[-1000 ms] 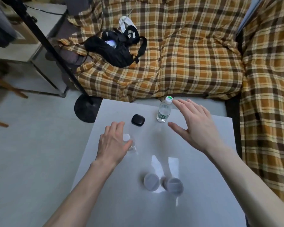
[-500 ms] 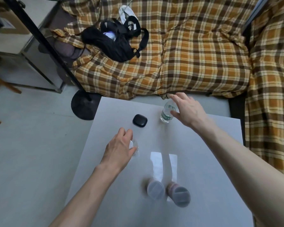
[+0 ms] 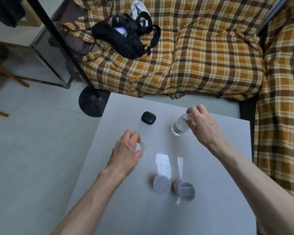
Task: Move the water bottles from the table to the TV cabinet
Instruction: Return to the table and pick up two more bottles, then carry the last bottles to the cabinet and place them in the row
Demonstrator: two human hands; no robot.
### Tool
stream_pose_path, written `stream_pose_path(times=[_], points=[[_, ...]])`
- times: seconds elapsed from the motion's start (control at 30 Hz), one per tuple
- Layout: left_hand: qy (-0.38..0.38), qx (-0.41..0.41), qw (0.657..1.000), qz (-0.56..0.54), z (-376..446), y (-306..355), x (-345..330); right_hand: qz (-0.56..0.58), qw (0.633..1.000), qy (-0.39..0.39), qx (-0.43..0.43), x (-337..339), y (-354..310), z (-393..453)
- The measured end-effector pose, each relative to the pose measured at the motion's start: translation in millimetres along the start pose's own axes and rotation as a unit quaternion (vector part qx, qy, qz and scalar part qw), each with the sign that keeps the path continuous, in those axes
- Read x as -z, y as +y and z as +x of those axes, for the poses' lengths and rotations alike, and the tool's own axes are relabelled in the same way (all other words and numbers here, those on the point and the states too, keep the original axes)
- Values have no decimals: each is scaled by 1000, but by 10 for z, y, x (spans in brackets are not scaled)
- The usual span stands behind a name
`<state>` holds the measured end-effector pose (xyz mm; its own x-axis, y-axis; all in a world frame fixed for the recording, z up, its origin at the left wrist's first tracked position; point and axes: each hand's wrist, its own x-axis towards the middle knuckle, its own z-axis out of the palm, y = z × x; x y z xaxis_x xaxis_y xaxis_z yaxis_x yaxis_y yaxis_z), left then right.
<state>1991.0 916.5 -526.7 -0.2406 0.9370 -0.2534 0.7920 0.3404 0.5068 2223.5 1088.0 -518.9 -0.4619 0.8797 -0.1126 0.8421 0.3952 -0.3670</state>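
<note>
The left hand (image 3: 126, 152) covers almost all of a clear plastic bottle (image 3: 141, 148); only its white cap edge shows. The right hand (image 3: 201, 125) hides the cap of the second clear water bottle (image 3: 179, 126). The grey desk (image 3: 219, 209) is cut off by the bottom edge.

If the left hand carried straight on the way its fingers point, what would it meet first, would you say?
Probably the black earbud case. The left hand, closed on a water bottle, points up the table toward it, though depth is uncertain.
</note>
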Motion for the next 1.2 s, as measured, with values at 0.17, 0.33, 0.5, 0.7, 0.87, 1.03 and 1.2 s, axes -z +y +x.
stream_pose_path(times=[0.17,0.33,0.5,0.7,0.87,1.03,1.2], points=[[49,5,998,-28,-548,256,219,16,999,9,46,290,-324,-654],[98,43,992,-68,-1305,500,533,36,993,21,115,732,-757,-1247],[168,87,976,-111,-2206,662,869,84,976,32,196,1176,-1262,-1828],[290,184,925,-161,-3323,621,1234,163,954,22,249,1434,-1993,-2522],[349,234,894,-158,-4109,312,1496,176,924,-72,333,1389,-2721,-2938],[381,291,856,-195,-4938,-148,1737,148,887,-134,416,1215,-3554,-3291],[393,342,831,-195,-5826,-648,1923,151,857,-189,455,905,-4488,-3783]])
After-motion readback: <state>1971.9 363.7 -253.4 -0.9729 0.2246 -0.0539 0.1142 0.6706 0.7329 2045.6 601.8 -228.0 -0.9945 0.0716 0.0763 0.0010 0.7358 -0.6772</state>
